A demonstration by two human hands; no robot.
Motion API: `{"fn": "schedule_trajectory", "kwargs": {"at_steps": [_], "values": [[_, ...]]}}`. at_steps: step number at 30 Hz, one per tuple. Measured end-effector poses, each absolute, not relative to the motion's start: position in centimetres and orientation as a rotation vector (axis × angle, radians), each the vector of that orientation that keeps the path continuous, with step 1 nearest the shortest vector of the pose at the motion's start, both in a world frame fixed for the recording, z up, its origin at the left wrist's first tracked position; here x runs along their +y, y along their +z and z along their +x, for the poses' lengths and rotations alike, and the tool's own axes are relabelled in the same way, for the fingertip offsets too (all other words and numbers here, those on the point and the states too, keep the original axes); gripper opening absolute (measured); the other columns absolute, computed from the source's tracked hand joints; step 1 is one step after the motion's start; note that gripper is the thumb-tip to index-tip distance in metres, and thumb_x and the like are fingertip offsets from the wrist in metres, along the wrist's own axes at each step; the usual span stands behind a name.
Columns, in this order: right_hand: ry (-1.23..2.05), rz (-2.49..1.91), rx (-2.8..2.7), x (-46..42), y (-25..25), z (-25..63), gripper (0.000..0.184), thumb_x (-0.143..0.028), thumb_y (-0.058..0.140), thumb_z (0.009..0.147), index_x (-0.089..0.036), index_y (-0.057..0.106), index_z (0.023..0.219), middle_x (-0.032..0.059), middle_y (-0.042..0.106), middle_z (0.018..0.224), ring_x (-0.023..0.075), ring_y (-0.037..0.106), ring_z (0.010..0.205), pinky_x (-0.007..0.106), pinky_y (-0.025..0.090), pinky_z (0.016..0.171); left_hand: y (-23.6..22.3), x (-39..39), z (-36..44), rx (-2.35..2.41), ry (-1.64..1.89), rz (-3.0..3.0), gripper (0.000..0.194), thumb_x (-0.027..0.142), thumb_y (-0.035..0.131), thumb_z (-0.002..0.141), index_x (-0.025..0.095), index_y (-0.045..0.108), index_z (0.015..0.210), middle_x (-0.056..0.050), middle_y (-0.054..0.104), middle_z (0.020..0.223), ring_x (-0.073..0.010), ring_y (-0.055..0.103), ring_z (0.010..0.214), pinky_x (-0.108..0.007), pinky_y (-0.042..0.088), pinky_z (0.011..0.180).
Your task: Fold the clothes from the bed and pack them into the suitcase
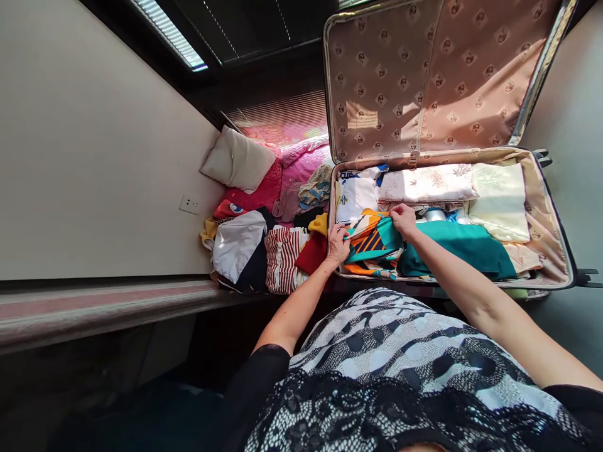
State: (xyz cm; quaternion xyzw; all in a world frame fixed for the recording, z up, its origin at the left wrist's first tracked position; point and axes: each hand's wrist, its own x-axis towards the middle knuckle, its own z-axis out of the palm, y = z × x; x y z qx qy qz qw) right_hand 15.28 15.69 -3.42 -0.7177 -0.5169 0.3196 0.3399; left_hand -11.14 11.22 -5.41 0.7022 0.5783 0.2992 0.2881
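A patterned garment (372, 242) in orange, teal and cream lies in the near left corner of an open suitcase (549, 232). My left hand (338, 245) grips its left edge beside the suitcase wall, fingers closed on the cloth. The fingers of my right hand (404, 221) pinch its upper right edge. Just right of it is a folded teal cloth (456, 245), partly under my right forearm. Behind the garment sits a white shirt (355, 196) with blue trim. A folded floral cloth (428, 183) and a pale yellow cloth (502, 198) fill the far side.
The suitcase's lined lid (381, 81) stands raised at the back. Left of the suitcase are piled clothes, including a striped garment (285, 257), a white-and-black garment (240, 245) and a dark red cloth (312, 252). A cushion (240, 160) leans near the left wall (94, 138).
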Motion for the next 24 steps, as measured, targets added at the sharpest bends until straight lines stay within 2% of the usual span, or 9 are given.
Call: {"fn": "schedule_trajectory", "kwargs": {"at_steps": [2,5,7,9,11,14,16,19,24], "values": [[0.807,-1.884,-1.321,14.8,-3.8,15.7,0.053,-0.061,0.054,0.097,-0.015,0.072,0.119,0.0161,0.074,0.102,0.0268,0.062,0.09,0.041,0.056,0.082,-5.1,11.4,-11.1,1.54,0.777,1.861,0.033,0.005,0.079,0.078,0.018,0.069,0.107,-0.018,0.061,0.145,-0.0354,0.056,0.145,-0.053,0.044,0.127],[0.7,-1.87,-1.324,12.8,-4.4,16.4,0.055,-0.061,0.059,0.094,-0.019,0.069,0.128,0.0172,0.072,0.114,0.0303,0.064,0.103,0.049,0.057,0.095,-4.5,12.8,-10.7,1.481,0.705,1.71,0.082,0.009,0.094,0.067,0.015,0.06,0.142,-0.021,0.059,0.151,-0.035,0.057,0.146,-0.05,0.043,0.128],[0.631,-1.839,-1.339,11.0,-4.8,17.1,0.056,-0.06,0.062,0.091,-0.02,0.067,0.131,0.0185,0.069,0.122,0.0318,0.064,0.108,0.054,0.057,0.1,-4.2,13.6,-10.2,1.52,0.692,1.511,0.096,0.012,0.099,0.063,0.016,0.057,0.149,-0.02,0.063,0.149,-0.0328,0.062,0.14,-0.047,0.047,0.125],[0.651,-1.827,-1.321,9.1,-4.9,17.9,0.058,-0.058,0.063,0.088,-0.019,0.066,0.131,0.0203,0.066,0.129,0.0312,0.067,0.104,0.055,0.06,0.097,-4.2,13.6,-9.8,1.624,0.716,1.264,0.089,0.016,0.101,0.063,0.016,0.062,0.143,-0.018,0.07,0.142,-0.0308,0.068,0.133,-0.045,0.052,0.119],[0.732,-1.839,-1.262,7.2,-4.9,18.7,0.061,-0.057,0.064,0.084,-0.018,0.065,0.13,0.0218,0.065,0.132,0.029,0.069,0.095,0.053,0.063,0.089,-4.4,12.7,-9.5,1.713,0.711,1.047,0.075,0.019,0.102,0.062,0.015,0.071,0.13,-0.016,0.077,0.127,-0.0297,0.073,0.123,-0.043,0.057,0.112],[0.835,-1.86,-1.176,4.5,-4.7,19.5,0.063,-0.057,0.065,0.079,-0.015,0.066,0.127,0.0216,0.069,0.127,0.0278,0.071,0.09,0.051,0.064,0.085,-4.8,10.7,-8.8,1.775,0.667,0.899,0.056,0.015,0.098,0.061,0.014,0.077,0.113,-0.013,0.082,0.109,-0.0297,0.078,0.112,-0.042,0.061,0.105],[0.869,-1.874,-1.137,3.1,-4.4,19.9,0.062,-0.057,0.065,0.078,-0.016,0.067,0.124,0.0207,0.073,0.122,0.0285,0.072,0.091,0.049,0.064,0.084,-4.9,9.9,-8.2,1.752,0.677,0.909,0.046,0.013,0.093,0.065,0.014,0.078,0.109,-0.01,0.082,0.106,-0.0288,0.079,0.109,-0.039,0.062,0.103],[0.888,-1.898,-1.109,1.9,-3.8,20.2,0.059,-0.058,0.065,0.078,-0.017,0.069,0.121,0.0195,0.076,0.119,0.0287,0.072,0.093,0.047,0.063,0.084,-4.4,10.0,-7.6,1.563,0.729,1.016,0.043,0.011,0.08,0.075,0.014,0.078,0.117,-0.008,0.083,0.113,-0.0255,0.078,0.112,-0.036,0.062,0.105],[0.899,-1.897,-1.078,1.4,-2.9,20.3,0.056,-0.059,0.065,0.079,-0.018,0.071,0.116,0.0178,0.078,0.115,0.0277,0.073,0.093,0.045,0.061,0.086,-1.6,14.4,-8.4,1.212,0.733,1.24,0.057,0.015,0.072,0.085,0.018,0.068,0.142,-0.009,0.078,0.135,-0.0258,0.074,0.125,-0.04,0.06,0.112]]}}
